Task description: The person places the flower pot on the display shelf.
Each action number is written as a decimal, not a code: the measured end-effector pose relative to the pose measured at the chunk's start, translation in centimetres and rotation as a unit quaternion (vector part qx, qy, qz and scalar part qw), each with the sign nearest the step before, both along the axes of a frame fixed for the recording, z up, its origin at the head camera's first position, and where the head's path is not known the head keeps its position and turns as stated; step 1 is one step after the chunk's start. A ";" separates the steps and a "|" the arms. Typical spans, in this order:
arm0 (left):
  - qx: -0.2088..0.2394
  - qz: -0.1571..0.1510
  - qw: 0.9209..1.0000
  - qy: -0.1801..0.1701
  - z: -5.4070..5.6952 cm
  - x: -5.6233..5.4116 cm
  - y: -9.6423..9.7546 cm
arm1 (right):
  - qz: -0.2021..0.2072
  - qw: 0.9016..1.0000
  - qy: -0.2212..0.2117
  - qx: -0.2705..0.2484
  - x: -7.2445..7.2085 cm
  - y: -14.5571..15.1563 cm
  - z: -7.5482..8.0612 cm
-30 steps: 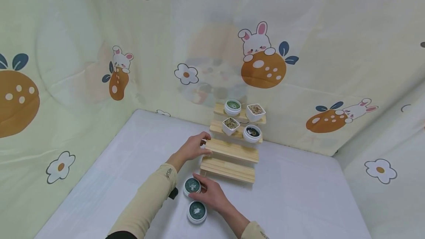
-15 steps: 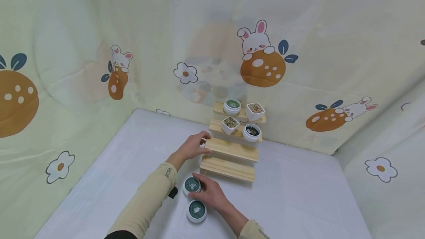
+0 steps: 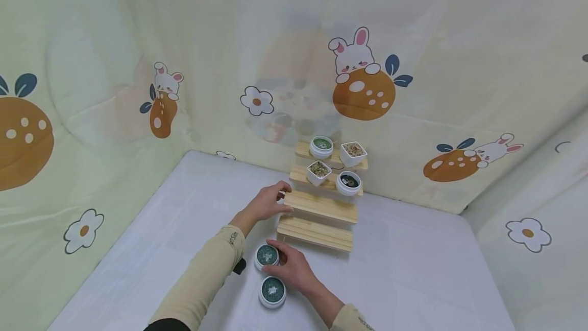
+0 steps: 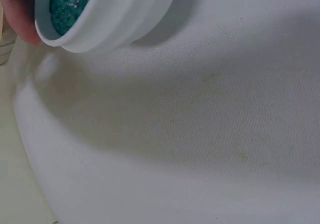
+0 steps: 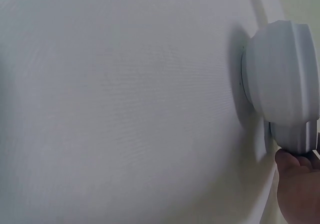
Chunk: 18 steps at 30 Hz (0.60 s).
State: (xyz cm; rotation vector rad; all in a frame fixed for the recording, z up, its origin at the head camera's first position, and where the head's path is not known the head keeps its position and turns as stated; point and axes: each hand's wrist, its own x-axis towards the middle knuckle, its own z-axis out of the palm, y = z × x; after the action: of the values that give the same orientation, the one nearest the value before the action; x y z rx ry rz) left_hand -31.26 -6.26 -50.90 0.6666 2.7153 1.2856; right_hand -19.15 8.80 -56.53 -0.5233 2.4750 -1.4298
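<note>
In the head view my left hand grips the left end of a tiered wooden stand, with the fingers above and the thumb at the plank's edge. My right hand pinches the rear of two round white pots, its index finger behind the rim and thumb in front. A matching front pot sits close before it on the white cloth. Both have a dark green filling with a white patch. The right wrist view shows fingertips at the farther pot, partly hidden behind the nearer pot.
On the stand's two upper tiers are a round pot with green filling, two square pots with grainy filling, and a round pot with dark filling. A printed curtain rises behind the table.
The rear pot at my right hand has shifted very slightly to the right. My left hand stays at the stand's end, and the other pots keep their places.
</note>
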 end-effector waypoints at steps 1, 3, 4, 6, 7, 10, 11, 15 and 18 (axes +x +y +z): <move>0.000 0.000 1.000 -0.001 0.0 0.0 0.0 | -0.003 1.000 0.002 0.002 0.0 0.1 0.0; -0.002 0.000 1.000 -0.001 -0.1 0.0 0.0 | -0.009 1.000 -0.001 0.003 0.0 0.2 0.1; -0.002 0.000 1.000 0.000 -0.1 -0.1 0.0 | -0.010 1.000 -0.002 0.000 0.0 0.3 0.1; -0.002 0.000 1.000 0.003 -0.1 -0.1 0.1 | -0.011 1.000 -0.002 -0.002 0.0 0.4 0.3; -0.001 0.001 1.000 0.004 -0.2 -0.1 0.1 | -0.011 1.000 -0.002 -0.003 0.0 0.5 0.4; 0.003 0.003 1.000 0.003 -0.2 -0.1 0.1 | -0.011 1.000 0.000 -0.005 0.1 0.7 0.7; 0.004 0.004 1.000 0.001 -0.2 0.0 0.1 | -0.011 1.000 0.000 -0.006 0.2 0.8 0.8; 0.002 0.005 1.000 0.002 -0.1 0.0 0.1 | -0.007 1.000 0.000 -0.011 0.3 1.1 1.3; -0.001 0.006 1.000 0.006 0.0 0.0 0.2 | -0.006 1.000 0.000 -0.009 0.4 1.4 1.8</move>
State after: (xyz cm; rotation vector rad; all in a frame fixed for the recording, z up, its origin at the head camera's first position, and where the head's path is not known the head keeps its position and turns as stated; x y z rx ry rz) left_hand -31.22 -6.08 -50.94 0.6617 2.7339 1.2845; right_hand -18.77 10.21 -54.72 -0.5139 2.4706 -1.4582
